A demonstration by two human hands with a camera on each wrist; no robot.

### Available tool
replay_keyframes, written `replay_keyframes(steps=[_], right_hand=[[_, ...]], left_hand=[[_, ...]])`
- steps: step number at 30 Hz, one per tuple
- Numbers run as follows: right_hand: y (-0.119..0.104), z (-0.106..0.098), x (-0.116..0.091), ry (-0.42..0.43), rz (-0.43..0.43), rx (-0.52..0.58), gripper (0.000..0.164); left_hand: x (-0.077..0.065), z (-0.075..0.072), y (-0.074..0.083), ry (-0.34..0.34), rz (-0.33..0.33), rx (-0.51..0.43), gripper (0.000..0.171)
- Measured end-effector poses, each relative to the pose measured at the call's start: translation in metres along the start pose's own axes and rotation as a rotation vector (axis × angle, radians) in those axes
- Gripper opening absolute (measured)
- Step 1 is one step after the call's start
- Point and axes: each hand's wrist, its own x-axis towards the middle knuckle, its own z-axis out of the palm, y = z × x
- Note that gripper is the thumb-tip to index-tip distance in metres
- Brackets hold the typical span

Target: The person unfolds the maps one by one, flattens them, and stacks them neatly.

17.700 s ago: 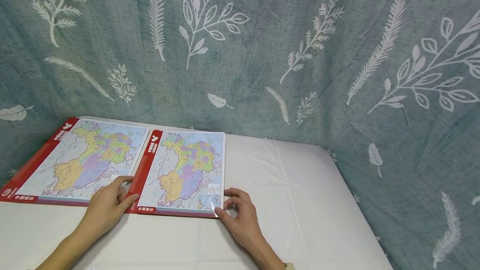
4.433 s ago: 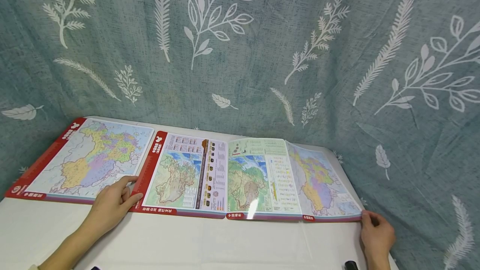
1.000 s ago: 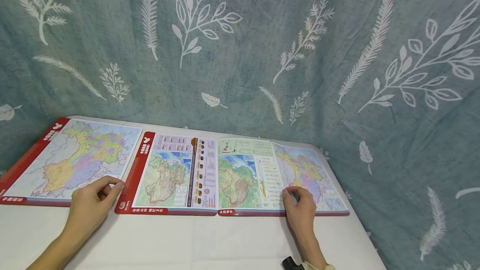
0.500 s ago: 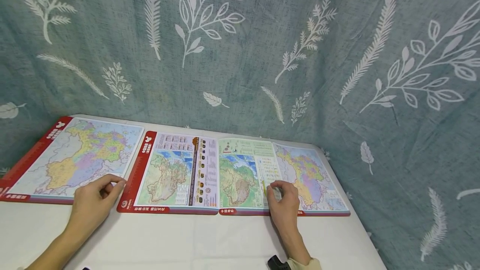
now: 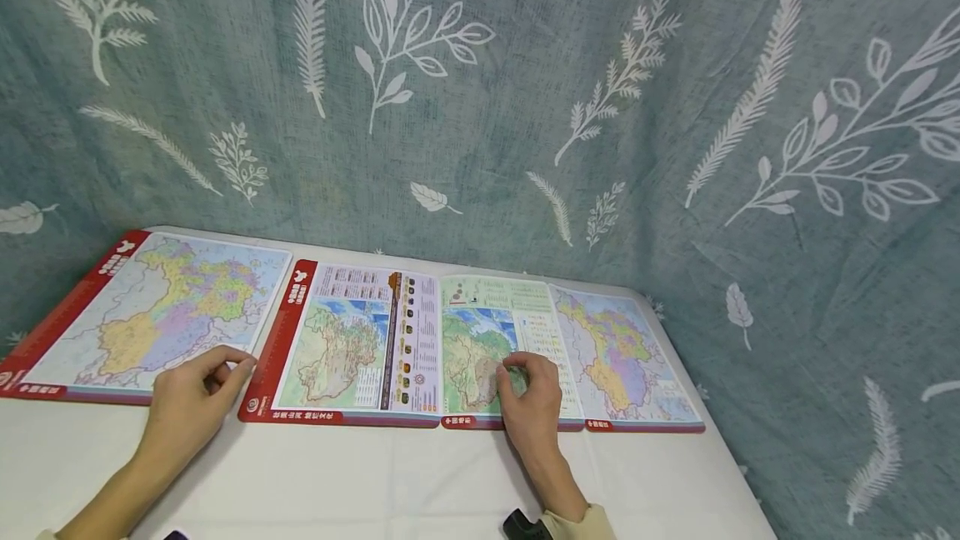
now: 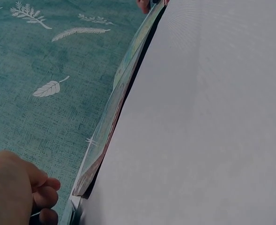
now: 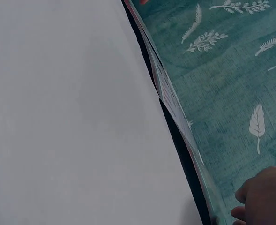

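A laminated folding map lies spread out on the white table, showing a left panel point(image 5: 341, 357) with a red strip, a middle panel point(image 5: 465, 332) and a right panel point(image 5: 618, 348). In the head view my left hand point(image 5: 191, 394) is at the red strip's left edge, fingers loosely bent; whether the fingertips touch it, I cannot tell. My right hand point(image 5: 532, 394) is over the lower middle panel with bent fingers, holding nothing visible and covering part of the print. Both wrist views show the spread map edge-on, the left hand point(image 6: 20, 187) and right hand point(image 7: 264, 197) beside it.
A second map point(image 5: 180, 307) with a red strip lies at the left, partly behind my left hand. The white table point(image 5: 337, 482) runs in front. A teal leaf-patterned cloth point(image 5: 480, 107) hangs behind and at the right. A black device point(image 5: 525, 525) sits at my right wrist.
The folding map, one panel wide at first, was spread rightward, with my right hand at its far corner. Since then my right hand has moved left over the middle panel; the left stays near the strip.
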Motion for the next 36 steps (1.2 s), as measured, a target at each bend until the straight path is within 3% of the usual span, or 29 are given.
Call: replay_keyframes(steps=[5,10,16,21,36], right_hand=[[-0.006,0.008,-0.002,0.012,-0.039,0.019,0.014],[-0.012,0.016,-0.009,-0.002,-0.099,0.029,0.015],[-0.022,0.026,-0.012,0.009,-0.156,0.059,0.016],[-0.034,0.035,-0.011,-0.017,-0.156,0.079,0.015],[-0.065,0.06,-0.021,-0.069,-0.168,0.102,0.016]], left_hand=[[0.001,-0.001,0.0,-0.001,-0.022,0.026,0.005],[-0.007,-0.002,-0.002,-0.006,-0.047,0.042,0.006],[-0.005,-0.002,-0.003,0.006,-0.023,0.039,0.007],[0.002,-0.004,-0.001,0.006,-0.011,0.04,0.007],[0.003,-0.008,-0.001,0.001,-0.052,0.041,0.006]])
